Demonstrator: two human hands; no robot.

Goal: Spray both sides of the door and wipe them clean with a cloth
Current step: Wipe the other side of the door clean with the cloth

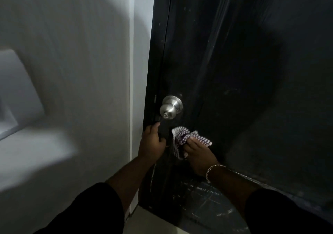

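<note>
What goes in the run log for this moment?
phase: wiping | right hand: presses cloth on door below knob | left hand: grips door edge | spray bottle: not visible

White wall [75,71] stands left of the grip point. A pale recessed ledge [16,97] is set in it, well apart to the far left. Light floor [158,221] lies below. A chain bracelet [212,170] sits just right.

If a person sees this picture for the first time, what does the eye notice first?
First the silver door knob, bright on the black door near its left edge. Just below it, the right hand presses a checked cloth to the door, and the left hand grips the door's edge.
</note>
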